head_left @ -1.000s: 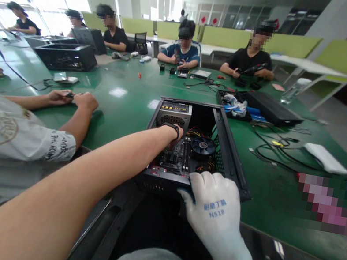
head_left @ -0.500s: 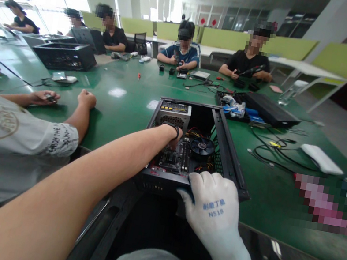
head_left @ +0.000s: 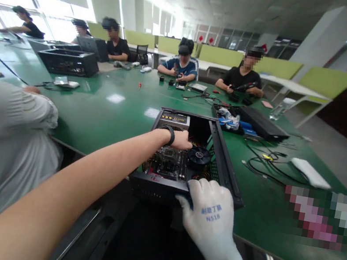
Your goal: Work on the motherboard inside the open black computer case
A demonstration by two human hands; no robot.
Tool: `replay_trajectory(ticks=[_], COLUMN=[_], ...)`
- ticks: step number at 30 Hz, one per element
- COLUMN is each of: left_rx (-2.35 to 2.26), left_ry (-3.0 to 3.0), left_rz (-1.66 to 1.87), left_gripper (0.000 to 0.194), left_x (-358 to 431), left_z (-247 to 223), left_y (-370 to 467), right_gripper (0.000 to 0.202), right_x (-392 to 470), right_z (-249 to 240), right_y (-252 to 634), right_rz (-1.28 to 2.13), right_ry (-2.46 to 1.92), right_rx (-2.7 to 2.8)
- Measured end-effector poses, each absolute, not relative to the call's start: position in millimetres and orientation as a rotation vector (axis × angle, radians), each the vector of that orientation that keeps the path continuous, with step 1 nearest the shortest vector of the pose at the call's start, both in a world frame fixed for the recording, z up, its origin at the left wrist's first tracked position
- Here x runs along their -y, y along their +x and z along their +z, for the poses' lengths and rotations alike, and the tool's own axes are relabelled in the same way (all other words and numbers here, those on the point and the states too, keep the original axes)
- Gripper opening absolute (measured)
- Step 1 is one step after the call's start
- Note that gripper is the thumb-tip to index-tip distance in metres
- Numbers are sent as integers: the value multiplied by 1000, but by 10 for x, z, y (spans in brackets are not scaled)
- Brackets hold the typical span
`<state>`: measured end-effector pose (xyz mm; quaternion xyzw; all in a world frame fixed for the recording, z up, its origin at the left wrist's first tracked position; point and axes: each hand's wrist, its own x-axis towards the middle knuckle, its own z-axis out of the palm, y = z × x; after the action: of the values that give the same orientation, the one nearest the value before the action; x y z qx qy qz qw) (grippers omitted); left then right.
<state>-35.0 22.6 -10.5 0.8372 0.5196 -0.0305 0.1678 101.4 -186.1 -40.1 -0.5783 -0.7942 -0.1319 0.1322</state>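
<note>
An open computer case (head_left: 225,166) lies in front of me. My left hand (head_left: 182,140), bare with a black wristband, is over the case between the power supply (head_left: 175,119) and the round black fan (head_left: 199,156). Its fingers are closed; whatever they may hold is hidden. Beneath my wrist the motherboard (head_left: 168,161) shows, with a bare square socket near its middle. My right hand (head_left: 210,204), in a white glove, grips the near edge of the case, thumb on the outside and fingers over the top.
A black tray (head_left: 220,111) with gloves and blue items lies behind the case. Black cables (head_left: 262,161) and a white box (head_left: 310,173) are to the right. Another dark case (head_left: 68,60) stands at far left. A person in a white shirt (head_left: 1,135) sits close on my left.
My left hand has lifted off the motherboard and shifted right, towards the fan. My right hand keeps its grip. The person on my left has leaned, and the view has tilted up.
</note>
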Motion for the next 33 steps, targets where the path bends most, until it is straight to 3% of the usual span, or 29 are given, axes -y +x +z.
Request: replay_trajectory(ticks=[5, 12, 24, 33], left_rx=[-1423, -1443, -1310, -1273], left_ry=[2434, 2267, 1960, 1775], left_rz=[346, 915, 865, 803], left_gripper=[30, 39, 36, 20], left_x=[-193, 53, 430, 478], left_z=[226, 380, -475, -826], left_y=[-487, -899, -1302, -1467], right_gripper=[26, 41, 42, 43], right_x=[1354, 94, -1746, -2351], right_z=[-354, -316, -268, -294], right_y=[1058, 1056, 865, 814], right_rz=[-458, -476, -499, -492], right_ry=[-1714, -1793, -1892, -1929], right_rx=[2347, 2352, 2333, 2324])
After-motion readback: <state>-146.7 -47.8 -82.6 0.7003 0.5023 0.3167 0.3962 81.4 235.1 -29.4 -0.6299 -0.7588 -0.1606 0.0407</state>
